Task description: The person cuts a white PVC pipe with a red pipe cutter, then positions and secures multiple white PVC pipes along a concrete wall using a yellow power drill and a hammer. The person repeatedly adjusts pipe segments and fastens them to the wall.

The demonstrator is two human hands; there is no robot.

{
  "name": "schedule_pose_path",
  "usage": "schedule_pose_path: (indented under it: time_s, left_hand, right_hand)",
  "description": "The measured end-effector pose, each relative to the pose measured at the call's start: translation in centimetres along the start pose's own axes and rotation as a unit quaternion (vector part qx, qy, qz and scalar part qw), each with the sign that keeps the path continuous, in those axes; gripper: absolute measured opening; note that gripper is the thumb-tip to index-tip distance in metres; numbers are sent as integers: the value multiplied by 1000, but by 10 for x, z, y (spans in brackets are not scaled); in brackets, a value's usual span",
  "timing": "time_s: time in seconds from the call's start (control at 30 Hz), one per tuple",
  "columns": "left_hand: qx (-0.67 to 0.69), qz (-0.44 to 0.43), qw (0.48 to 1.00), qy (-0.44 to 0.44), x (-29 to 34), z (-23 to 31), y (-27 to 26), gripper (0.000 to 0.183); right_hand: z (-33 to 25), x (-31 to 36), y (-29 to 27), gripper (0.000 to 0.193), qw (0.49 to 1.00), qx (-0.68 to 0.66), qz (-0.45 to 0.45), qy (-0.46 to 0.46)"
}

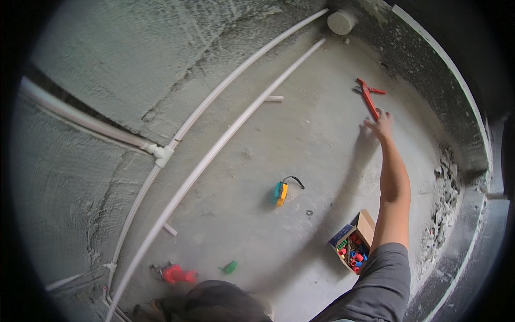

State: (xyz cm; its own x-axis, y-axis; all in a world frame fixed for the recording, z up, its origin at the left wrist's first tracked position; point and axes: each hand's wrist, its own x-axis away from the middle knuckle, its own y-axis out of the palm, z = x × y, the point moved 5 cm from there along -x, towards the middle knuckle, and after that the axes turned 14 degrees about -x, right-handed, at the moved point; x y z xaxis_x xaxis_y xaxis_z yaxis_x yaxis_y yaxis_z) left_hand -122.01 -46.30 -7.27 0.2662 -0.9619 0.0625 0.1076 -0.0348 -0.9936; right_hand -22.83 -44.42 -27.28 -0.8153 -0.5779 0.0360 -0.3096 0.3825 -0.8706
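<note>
My right hand (382, 125) reaches far out over the floor at the upper right, its arm stretched. The fingers are apart, with the fingertips at the end of one long handle of a red pipe cutter (367, 97). The cutter lies with its handles spread; whether the fingers touch it I cannot tell for sure. Beside my forearm stands an open cardboard box (343, 236) holding red, blue, green and yellow plastic plugs (356, 255). My left hand does not show.
A yellow and teal tape measure (281, 194) with a dark strap lies mid-floor. White pipes (214, 147) run along the left wall, one with a tee fitting (163, 154). Near my dark-clothed leg (222, 303) are a red object (178, 274) and a green piece (230, 266). Rubble (446, 182) edges the right.
</note>
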Motion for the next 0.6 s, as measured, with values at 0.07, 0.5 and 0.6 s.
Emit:
schedule_pose_path:
  time_s: [0.07, 0.5, 0.6]
  left_hand:
    - [3, -2, 1000, 10, -6, 2, 1, 34]
    - [-11, 22, 999, 33, -8, -6, -32, 37]
    - [-10, 38, 998, 59, -18, -3, -42, 37]
  right_hand:
    - [22, -15, 1, 69, 999, 16, 33, -23]
    - [-207, 238, 17, 37, 956, -56, -21, -287]
    - [-309, 276, 55, 88, 831, -467, -301, -11]
